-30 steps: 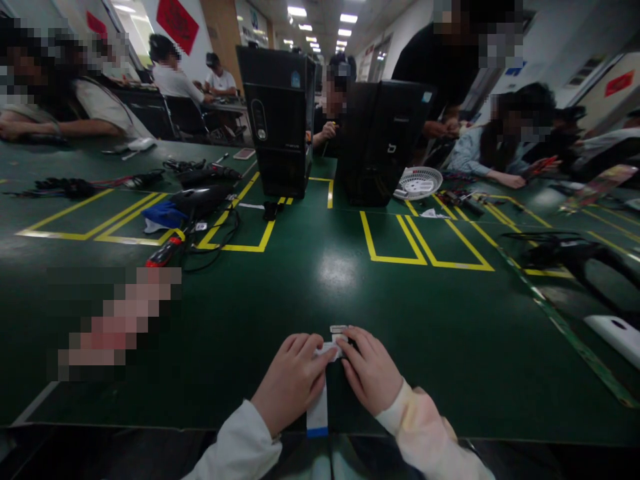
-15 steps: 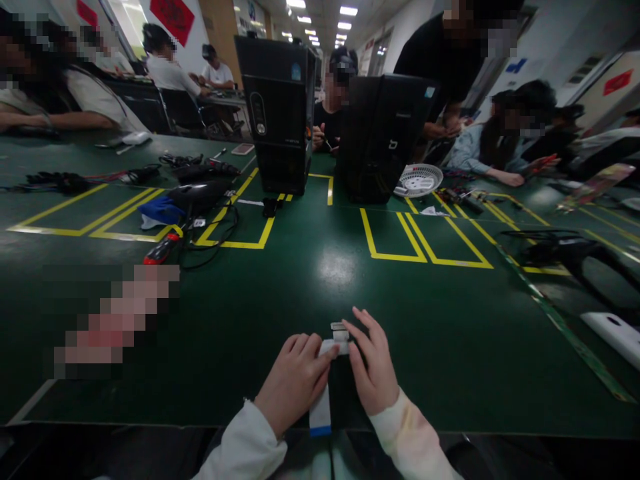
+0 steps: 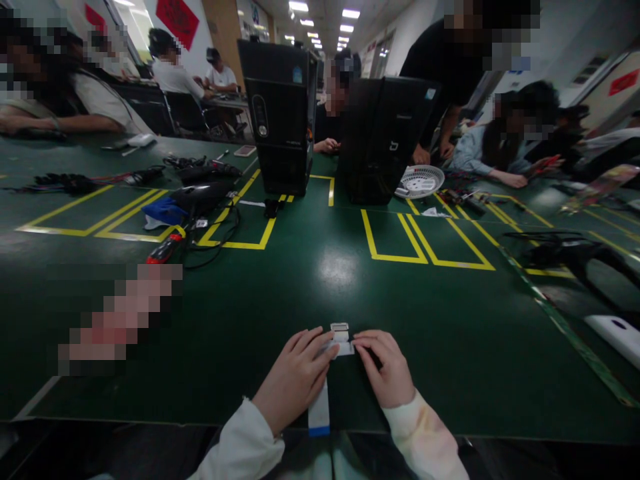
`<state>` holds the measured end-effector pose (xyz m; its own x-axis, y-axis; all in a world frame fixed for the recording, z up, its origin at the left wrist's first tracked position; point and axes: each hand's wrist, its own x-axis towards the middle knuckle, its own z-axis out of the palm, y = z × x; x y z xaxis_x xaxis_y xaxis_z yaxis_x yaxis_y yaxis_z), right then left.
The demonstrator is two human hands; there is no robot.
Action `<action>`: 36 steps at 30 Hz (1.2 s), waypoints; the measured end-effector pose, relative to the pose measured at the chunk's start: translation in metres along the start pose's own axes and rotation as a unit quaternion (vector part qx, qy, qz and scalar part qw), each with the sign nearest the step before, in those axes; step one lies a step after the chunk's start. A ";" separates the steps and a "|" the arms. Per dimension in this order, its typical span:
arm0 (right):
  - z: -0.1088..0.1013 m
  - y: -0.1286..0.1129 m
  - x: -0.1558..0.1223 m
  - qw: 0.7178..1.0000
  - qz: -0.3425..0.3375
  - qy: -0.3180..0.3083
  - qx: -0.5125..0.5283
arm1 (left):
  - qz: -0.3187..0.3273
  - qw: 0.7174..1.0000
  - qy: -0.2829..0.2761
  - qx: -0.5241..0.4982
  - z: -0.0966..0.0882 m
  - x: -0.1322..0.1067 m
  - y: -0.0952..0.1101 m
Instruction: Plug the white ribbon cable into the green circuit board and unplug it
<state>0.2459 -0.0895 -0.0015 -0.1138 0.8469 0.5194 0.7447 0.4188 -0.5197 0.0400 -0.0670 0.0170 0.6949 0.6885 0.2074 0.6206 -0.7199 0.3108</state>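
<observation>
A white flat ribbon cable (image 3: pixel 319 405) lies folded near the front of the table. Its blue-tipped end hangs over the front edge, and a small connector (image 3: pixel 339 327) sits at its far end. My left hand (image 3: pixel 295 373) is closed on the fold, thumb pressed on the white strip and fingers along its left side. On the other side, my right hand (image 3: pixel 387 367) pinches the right edge of the folded strip between thumb and index finger. Part of the cable is hidden under my left hand.
Two black computer towers (image 3: pixel 277 120) stand at the back of the green table (image 3: pixel 425 320). To the left lie a red-and-black screwdriver (image 3: pixel 164 249) and black cables (image 3: pixel 217 243). A white round basket (image 3: pixel 420 181) and a white device (image 3: pixel 615 337) are on the right. Other people sit around.
My right hand's raised, spread fingers have come down and closed at the strip's right edge. My left hand stays on the fold, fingers slightly more extended. The view has shifted slightly.
</observation>
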 end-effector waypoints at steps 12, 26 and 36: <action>0.007 -0.013 -0.002 0.980 -0.084 -0.112 -0.143 | -0.151 0.975 0.085 0.138 -0.010 -0.038 -0.048; 0.010 -0.013 -0.002 0.977 -0.055 -0.146 -0.145 | -0.150 0.984 0.097 0.006 -0.022 -0.012 -0.012; -0.006 0.006 -0.002 0.990 -0.036 -0.072 -0.117 | 0.006 0.998 0.022 -0.056 0.005 0.015 0.007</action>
<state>0.2550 -0.0910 -0.0017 -0.2516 0.8629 0.4383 0.8615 0.4060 -0.3048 0.0562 -0.0624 0.0177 0.6835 0.6853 0.2513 0.5670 -0.7153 0.4086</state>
